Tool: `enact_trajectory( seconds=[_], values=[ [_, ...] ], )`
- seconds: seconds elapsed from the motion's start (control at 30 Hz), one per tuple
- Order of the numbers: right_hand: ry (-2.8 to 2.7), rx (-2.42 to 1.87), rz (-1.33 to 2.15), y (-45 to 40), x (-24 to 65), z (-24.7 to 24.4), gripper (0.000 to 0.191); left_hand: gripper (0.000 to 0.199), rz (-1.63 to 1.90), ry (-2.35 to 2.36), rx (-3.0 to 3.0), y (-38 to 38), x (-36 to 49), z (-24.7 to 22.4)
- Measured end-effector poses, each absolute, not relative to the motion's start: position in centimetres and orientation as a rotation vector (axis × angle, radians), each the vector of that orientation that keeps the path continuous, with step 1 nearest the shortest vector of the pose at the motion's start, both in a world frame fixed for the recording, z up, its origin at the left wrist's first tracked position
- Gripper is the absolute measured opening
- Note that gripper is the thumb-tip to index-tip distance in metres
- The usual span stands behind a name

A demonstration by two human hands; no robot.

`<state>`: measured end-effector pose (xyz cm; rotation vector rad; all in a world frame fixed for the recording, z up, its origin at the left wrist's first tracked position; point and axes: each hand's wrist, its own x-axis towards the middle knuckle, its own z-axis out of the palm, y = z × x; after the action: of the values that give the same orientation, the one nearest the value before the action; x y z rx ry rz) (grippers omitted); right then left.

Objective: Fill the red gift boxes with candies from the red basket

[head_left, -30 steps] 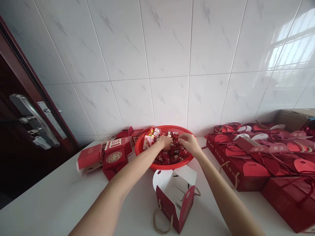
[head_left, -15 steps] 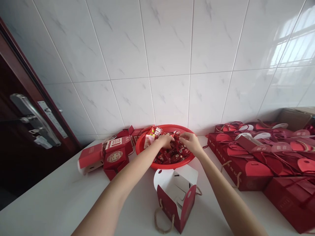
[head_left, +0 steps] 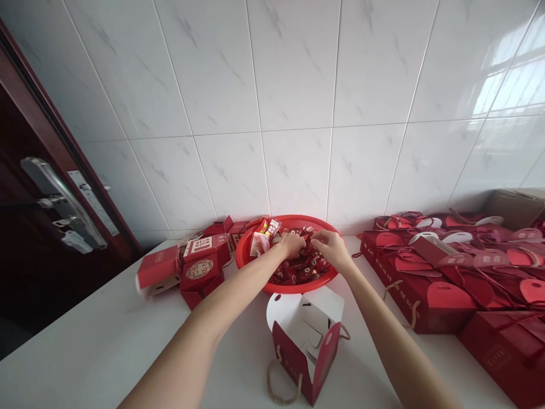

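Observation:
A red plastic basket point(head_left: 298, 287) by the wall holds a heap of small candies in dark red wrappers point(head_left: 298, 272). Both of my hands reach into it. My left hand point(head_left: 293, 245) is closed over the candies, its fingertips hidden among them. My right hand point(head_left: 332, 247) is at the basket's right side, thumb and fingers curved, with a small gap between their tips. In front of the basket stands a red gift box point(head_left: 293, 352), white inside, its flaps up and a rope handle point(head_left: 283, 392) hanging at its side.
Closed red boxes with cords point(head_left: 426, 289) are packed together on the right. Several more red boxes point(head_left: 202, 275) lie left of the basket. A cardboard box point(head_left: 513, 201) sits at the back right. A dark door with a metal handle point(head_left: 63, 199) stands left of the white table point(head_left: 106, 341).
My left hand has shifted slightly to the right over the candies. My right hand stays close to its earlier place. The view has turned very slightly.

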<state>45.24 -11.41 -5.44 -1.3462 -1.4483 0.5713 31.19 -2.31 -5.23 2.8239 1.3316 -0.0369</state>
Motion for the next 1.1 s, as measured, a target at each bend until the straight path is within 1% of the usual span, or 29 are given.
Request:
enact_trajectory(
  seconds=[0.1,0.27,0.37,0.47,0.57,0.7,0.77,0.83,0.9,1.1],
  values=[
    [-1.456,-1.330,0.573,-11.3,45.3,-5.6,0.012,0.027,0.154,1.371,2.758,-1.5,30.3,-4.8],
    [-1.462,-1.313,0.588,-11.2,45.4,-5.6,0.014,0.024,0.472,1.406,2.595,-0.1,28.6,-4.1],
    [-1.457,-1.328,0.592,-11.3,45.4,-5.5,0.013,0.026,0.645,1.409,2.466,0.4,28.0,-4.1],
    [-1.416,-1.356,0.595,-11.4,45.3,-5.3,0.012,0.026,0.830,1.300,2.220,0.7,27.7,-4.1],
    [-1.351,-1.410,0.605,-11.3,45.2,-5.3,0.021,0.028,0.950,1.116,1.908,0.8,27.7,-3.9],
    [-1.323,-1.409,0.644,-11.0,45.2,-5.7,0.048,0.032,1.018,0.877,1.677,0.3,27.9,-3.2],
    [-1.337,-1.376,0.682,-10.8,45.3,-5.9,0.057,0.040,0.969,0.813,1.626,-0.1,28.0,-2.9],
    [-1.343,-1.375,0.690,-10.7,45.4,-6.0,0.058,0.050,0.913,0.812,1.604,-0.4,28.0,-2.7],
    [-1.330,-1.393,0.664,-10.7,45.5,-5.9,0.056,0.055,0.899,0.846,1.590,-0.6,28.1,-2.6],
    [-1.232,-1.378,0.625,-10.7,45.4,-5.9,0.056,0.053,0.959,0.856,1.517,-0.7,28.0,-2.5]
  ],
)
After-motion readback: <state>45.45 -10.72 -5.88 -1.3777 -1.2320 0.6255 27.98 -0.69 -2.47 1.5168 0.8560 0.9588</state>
